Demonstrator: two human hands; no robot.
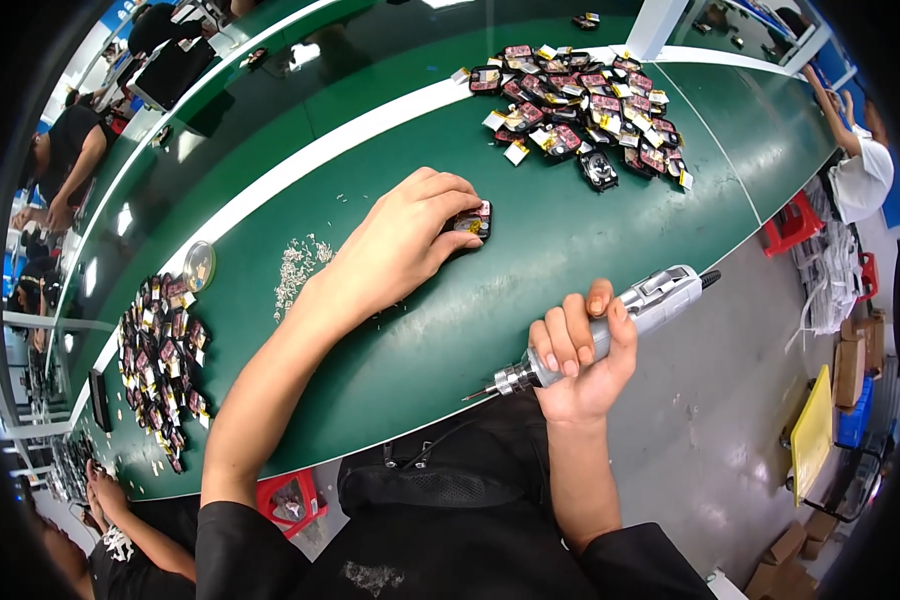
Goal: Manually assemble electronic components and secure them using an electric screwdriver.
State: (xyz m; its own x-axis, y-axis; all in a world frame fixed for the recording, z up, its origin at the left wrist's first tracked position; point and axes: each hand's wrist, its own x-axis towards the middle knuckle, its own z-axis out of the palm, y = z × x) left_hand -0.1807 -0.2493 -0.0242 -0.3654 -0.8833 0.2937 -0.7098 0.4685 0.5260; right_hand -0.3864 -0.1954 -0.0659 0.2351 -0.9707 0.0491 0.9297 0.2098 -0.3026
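While a small black device [480,222] was pinched by fingers of the left hand [400,235] on the green bench [670,220], an electric screwdriver [660,300] was grasped at four o'clock in the right hand [585,355]. The device was judged light, rigid, fragile, best held by its edges. Similar units [560,85] were heaped between one and two o'clock.

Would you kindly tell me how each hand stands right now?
Left hand: closed on a small black device.
Right hand: closed around a grey electric screwdriver.
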